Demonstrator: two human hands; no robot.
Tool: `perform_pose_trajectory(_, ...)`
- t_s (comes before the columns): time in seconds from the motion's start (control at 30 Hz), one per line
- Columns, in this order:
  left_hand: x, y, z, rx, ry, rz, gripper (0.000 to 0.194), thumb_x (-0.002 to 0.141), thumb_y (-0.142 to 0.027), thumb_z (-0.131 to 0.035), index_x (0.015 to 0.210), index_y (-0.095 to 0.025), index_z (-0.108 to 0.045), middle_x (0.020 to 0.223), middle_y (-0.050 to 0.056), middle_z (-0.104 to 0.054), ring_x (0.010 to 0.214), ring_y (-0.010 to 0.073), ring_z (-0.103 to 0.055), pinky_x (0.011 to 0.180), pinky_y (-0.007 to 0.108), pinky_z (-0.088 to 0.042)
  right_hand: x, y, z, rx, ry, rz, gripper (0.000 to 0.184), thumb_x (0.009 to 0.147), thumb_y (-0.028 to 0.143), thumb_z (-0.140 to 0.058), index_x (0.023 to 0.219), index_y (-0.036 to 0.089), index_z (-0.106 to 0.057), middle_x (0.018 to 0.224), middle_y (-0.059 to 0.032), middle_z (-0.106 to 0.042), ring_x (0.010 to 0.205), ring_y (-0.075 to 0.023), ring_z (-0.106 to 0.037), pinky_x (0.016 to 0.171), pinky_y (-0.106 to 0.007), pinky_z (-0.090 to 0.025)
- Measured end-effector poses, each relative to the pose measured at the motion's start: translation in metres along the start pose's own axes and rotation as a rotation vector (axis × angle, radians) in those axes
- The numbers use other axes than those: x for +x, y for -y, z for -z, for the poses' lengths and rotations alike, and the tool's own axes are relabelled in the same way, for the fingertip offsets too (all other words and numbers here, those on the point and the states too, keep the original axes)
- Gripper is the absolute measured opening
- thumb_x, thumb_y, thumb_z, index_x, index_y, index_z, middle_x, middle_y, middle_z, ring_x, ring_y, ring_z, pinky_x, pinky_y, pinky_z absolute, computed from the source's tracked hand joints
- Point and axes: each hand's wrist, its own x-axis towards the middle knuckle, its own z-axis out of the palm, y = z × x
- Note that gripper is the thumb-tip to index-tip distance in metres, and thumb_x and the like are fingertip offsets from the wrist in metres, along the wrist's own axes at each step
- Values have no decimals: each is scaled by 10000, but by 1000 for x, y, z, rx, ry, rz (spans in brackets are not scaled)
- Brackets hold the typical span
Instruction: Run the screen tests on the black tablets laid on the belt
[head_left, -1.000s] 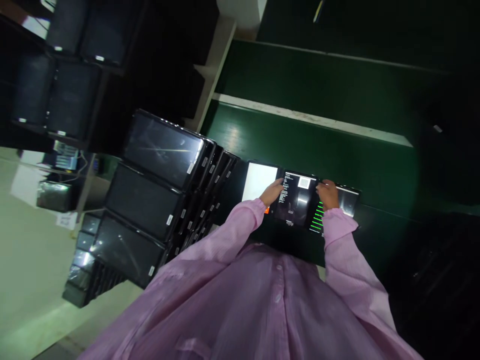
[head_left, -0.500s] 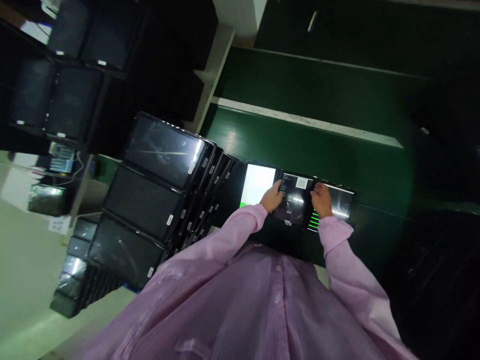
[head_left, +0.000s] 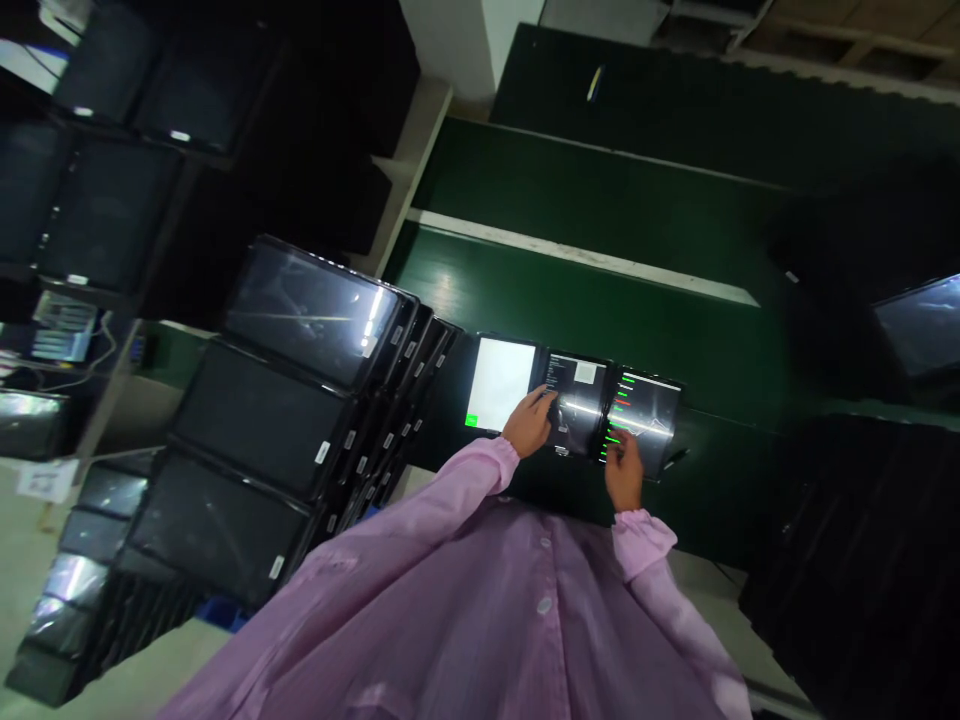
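Three tablets lie side by side on a green table. The left tablet (head_left: pixel 504 375) shows a white screen with a small green patch in a lower corner. On the middle tablet (head_left: pixel 581 415) is a dark screen with small text and a pale square. The right tablet (head_left: pixel 652 415) has green and red lines along its left side. My left hand (head_left: pixel 530 420) reaches across the gap, stretched fingertips at the middle tablet's left edge; it is open. Over the lower left of the right tablet is my right hand (head_left: pixel 624 470), open with fingers apart. Whether either touches glass I cannot tell.
Tall stacks of tablets (head_left: pixel 262 410) with white labels stand close on my left. A pen (head_left: pixel 675 460) lies beside the right tablet. A white strip (head_left: pixel 585 255) crosses the table beyond. Dark stacked items (head_left: pixel 862 540) are on the right.
My right hand has drawn down from the top of the right tablet to its lower left, uncovering the coloured lines. My left hand has dropped slightly along the middle tablet's edge. The view has shifted.
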Motion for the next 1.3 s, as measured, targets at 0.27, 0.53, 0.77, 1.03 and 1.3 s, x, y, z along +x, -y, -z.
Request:
perform_pose_trajectory(0.27, -17, -8, -17, 53, 28, -20, 659, 860, -53, -498, 1514, -99, -437, 1484, 185, -591, 1554, 308, -360, 1268, 544, -378, 3, 12, -18, -84, 48, 122, 451, 940, 283, -423, 1357, 174, -557, 1306, -139, -694, 1208, -288, -653, 1066, -490, -505)
perform_pose_trajectory(0.53, 13, -31, -34, 95, 145, -171, 637, 895, -90, -499, 1529, -124, -446, 1546, 152, -554, 1581, 293, -310, 1316, 524, -243, -6, -15, 15, -133, -67, 69, 482, 938, 305, -422, 1387, 156, -512, 1280, -160, -698, 1166, -281, -673, 1015, -470, -533)
perform_pose_trajectory(0.77, 18, -37, -36, 127, 182, -194, 612, 886, -61, -482, 1494, -128, -490, 1510, 144, -592, 1582, 297, -312, 1324, 531, -196, -10, -40, 48, -186, -196, 38, 478, 948, 328, -393, 1372, 143, -510, 1260, -176, -697, 1171, -306, -662, 1025, -512, -522)
perform_pose_trajectory(1.03, -11, -42, -36, 101, 95, -100, 555, 937, -93, -462, 1486, -171, -491, 1469, 118, -620, 1519, 280, -412, 1283, 541, -320, 32, -17, 27, -223, -87, 237, 484, 954, 236, -440, 1422, 164, -540, 1418, -155, -610, 1431, -288, -466, 1213, -552, -343)
perform_pose_trajectory(1.3, -67, -22, -27, 62, -61, 61, 462, 951, -134, -465, 1403, -193, -538, 1391, 129, -644, 1403, 283, -531, 1210, 533, -428, 39, -25, 39, -224, -224, 99, 474, 960, 240, -410, 1400, 136, -556, 1404, -187, -587, 1396, -300, -480, 1205, -541, -331)
